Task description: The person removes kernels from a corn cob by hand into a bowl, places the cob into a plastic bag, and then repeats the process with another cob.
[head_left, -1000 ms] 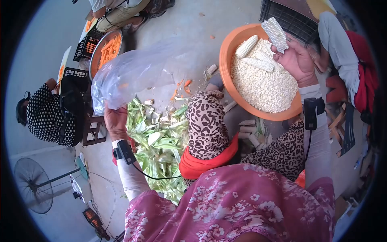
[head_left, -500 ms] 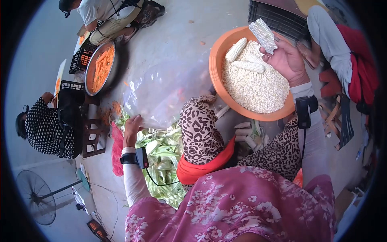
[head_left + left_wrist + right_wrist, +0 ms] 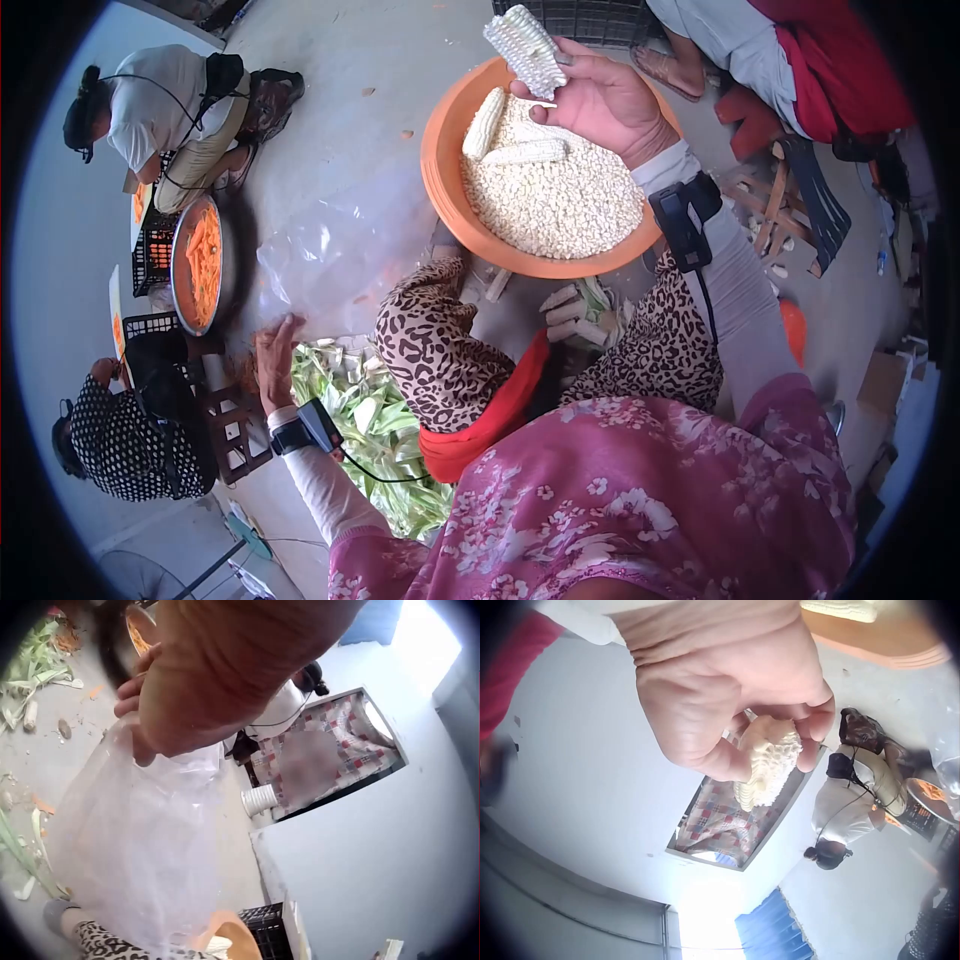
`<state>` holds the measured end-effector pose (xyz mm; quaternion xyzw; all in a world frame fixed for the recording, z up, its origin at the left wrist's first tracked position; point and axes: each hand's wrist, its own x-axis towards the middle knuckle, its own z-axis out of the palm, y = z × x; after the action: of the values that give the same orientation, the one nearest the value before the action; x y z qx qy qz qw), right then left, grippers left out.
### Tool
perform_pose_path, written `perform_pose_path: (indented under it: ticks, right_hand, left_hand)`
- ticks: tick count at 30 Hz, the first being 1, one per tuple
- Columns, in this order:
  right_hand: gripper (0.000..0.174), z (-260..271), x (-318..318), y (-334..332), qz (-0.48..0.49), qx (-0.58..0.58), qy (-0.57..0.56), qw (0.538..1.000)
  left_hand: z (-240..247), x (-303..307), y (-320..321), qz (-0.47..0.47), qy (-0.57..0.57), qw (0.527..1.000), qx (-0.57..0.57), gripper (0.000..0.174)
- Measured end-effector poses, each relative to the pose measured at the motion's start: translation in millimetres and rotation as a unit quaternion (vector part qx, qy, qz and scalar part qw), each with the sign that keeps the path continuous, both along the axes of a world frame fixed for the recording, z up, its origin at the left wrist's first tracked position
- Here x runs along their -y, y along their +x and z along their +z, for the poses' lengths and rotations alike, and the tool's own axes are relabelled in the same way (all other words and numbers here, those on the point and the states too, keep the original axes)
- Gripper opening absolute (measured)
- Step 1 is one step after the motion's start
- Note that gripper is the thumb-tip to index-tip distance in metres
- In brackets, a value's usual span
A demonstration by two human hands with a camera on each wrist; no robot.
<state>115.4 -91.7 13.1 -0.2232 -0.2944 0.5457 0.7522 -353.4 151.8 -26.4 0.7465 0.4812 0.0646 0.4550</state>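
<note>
My right hand (image 3: 615, 110) grips a white corn cob (image 3: 525, 52) above the far rim of an orange basin (image 3: 440, 190). In the right wrist view, thumb and fingers close round the cob (image 3: 769, 761), whose near end shows pitted, bare rows. White corn kernels (image 3: 560, 205) fill the basin, and two whole ears lie on top, one being a pale ear (image 3: 484, 123). On the other side, my left hand (image 3: 275, 362) is raised over the husks. From its fingers a clear plastic bag (image 3: 142, 840) hangs in the left wrist view, pinched at its upper edge.
Green corn husks (image 3: 375, 410) heap on the floor beside my leg. Bare cobs (image 3: 570, 315) lie below the basin. To the left are a metal bowl (image 3: 178, 270) of orange strips and two seated people; another person sits at right. A black crate (image 3: 600, 22) stands beyond the basin.
The view has turned rightward, so basin and right hand appear further left. My left hand dropped from holding the bag high, and the bag now spreads lower. The right hand keeps the cob.
</note>
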Motion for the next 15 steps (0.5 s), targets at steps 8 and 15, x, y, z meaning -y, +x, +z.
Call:
perform_pose_path:
  ticks: [8, 15]
  right_hand:
    - [0.037, 1, 16, 3, -0.039, 0.024, -0.017, 0.999]
    - [0.03, 5, 29, 5, -0.068, 0.022, -0.04, 0.997]
  left_hand:
    - [-27, -13, 4, 0.037, -0.087, 0.993, 0.075, 0.029]
    - [-57, -7, -67, -0.034, 0.237, 0.83, -0.504, 0.036]
